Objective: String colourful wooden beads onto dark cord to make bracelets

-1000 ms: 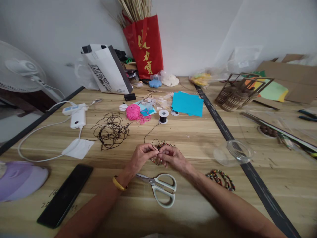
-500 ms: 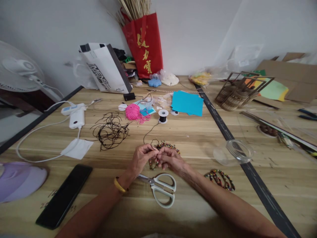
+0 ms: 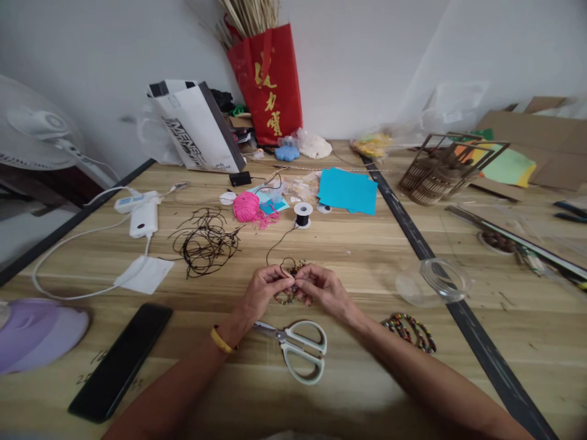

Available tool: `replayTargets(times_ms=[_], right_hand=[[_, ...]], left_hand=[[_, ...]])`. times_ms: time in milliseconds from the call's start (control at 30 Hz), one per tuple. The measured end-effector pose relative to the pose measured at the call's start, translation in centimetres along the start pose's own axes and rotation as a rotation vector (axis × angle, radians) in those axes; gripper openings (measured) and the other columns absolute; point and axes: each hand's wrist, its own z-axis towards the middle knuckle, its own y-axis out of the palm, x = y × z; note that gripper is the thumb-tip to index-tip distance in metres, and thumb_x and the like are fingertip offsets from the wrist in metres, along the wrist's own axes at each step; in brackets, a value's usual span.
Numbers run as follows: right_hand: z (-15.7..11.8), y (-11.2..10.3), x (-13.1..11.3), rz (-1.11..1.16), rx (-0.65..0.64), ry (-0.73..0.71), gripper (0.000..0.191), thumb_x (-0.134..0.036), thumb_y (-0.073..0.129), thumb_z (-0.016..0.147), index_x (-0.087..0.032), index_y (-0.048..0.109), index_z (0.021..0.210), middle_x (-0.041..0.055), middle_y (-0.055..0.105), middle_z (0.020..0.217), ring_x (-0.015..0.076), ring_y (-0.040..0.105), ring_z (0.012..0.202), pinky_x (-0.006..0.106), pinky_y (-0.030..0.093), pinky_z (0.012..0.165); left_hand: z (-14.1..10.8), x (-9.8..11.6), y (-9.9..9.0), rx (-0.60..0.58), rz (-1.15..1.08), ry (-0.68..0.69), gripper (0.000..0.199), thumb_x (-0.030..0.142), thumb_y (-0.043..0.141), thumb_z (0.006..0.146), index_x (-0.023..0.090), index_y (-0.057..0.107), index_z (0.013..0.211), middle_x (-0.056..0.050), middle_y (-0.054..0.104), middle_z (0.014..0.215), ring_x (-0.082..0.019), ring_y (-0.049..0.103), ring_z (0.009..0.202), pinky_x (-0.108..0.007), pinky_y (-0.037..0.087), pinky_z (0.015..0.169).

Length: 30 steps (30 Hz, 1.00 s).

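Note:
My left hand (image 3: 267,289) and my right hand (image 3: 322,289) meet fingertip to fingertip, both pinching a thin black cord (image 3: 288,264). The cord runs back to a white spool of black thread (image 3: 302,215). A strand of small coloured beads (image 3: 285,299) hangs just below my fingers. More beads lie behind them, largely hidden by my hands. White-handled scissors (image 3: 296,348) lie right in front of my hands, their blade tips beside my left wrist. Finished-looking bead loops (image 3: 409,332) rest to the right of my right forearm.
Around lie a black cord tangle (image 3: 205,241), pink yarn (image 3: 246,207), blue paper (image 3: 347,190), a phone (image 3: 121,362) and a purple cap (image 3: 43,335). Clear round containers (image 3: 444,280) sit at the right. A red bag (image 3: 270,85) and a white bag (image 3: 197,128) stand at the back.
My right hand has turned and risen slightly, now covering more of the beads behind it. The bead strand hangs a little differently. My left hand has barely moved.

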Motion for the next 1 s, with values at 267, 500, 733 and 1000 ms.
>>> replayTargets(times_ms=[267,500,733,1000], right_hand=[[-0.2,-0.5,-0.4,-0.140,-0.022,-0.044,0.032,-0.049,0.057,0.085,-0.017,0.055,0.083,-0.0009,0.059,0.062,0.0099,0.052,0.051,0.021,0.043,0.048],[-0.2,-0.7,-0.1,-0.251,-0.001,-0.104,0.026,-0.041,0.053,0.090,-0.017,0.055,0.083,-0.0002,0.058,0.065,0.0105,0.051,0.055,0.021,0.040,0.051],[-0.3,-0.7,-0.2,-0.291,0.008,-0.104,0.025,-0.040,0.053,0.089,-0.017,0.054,0.082,-0.0012,0.056,0.064,0.0100,0.048,0.055,0.021,0.038,0.051],[-0.2,-0.6,-0.2,-0.223,-0.008,-0.047,0.028,-0.044,0.053,0.088,-0.017,0.053,0.082,-0.0015,0.056,0.063,0.0094,0.048,0.051,0.021,0.040,0.049]], left_hand=[[0.2,-0.5,-0.5,-0.073,-0.006,0.005,0.015,0.025,0.072,0.070,0.013,0.064,0.071,0.000,0.065,0.062,-0.010,0.058,0.059,-0.022,0.044,0.061],[0.1,-0.1,-0.7,-0.120,0.085,0.016,0.018,0.028,0.070,0.074,0.012,0.062,0.075,-0.001,0.065,0.068,-0.012,0.060,0.065,-0.024,0.047,0.066],[0.0,0.4,-0.7,-0.114,0.219,0.089,0.020,0.029,0.068,0.074,0.013,0.058,0.076,-0.001,0.061,0.071,-0.012,0.059,0.064,-0.024,0.048,0.063],[-0.1,0.4,-0.9,-0.168,0.218,0.052,0.026,0.035,0.066,0.077,0.015,0.051,0.073,0.001,0.060,0.062,-0.010,0.056,0.056,-0.022,0.046,0.056]])
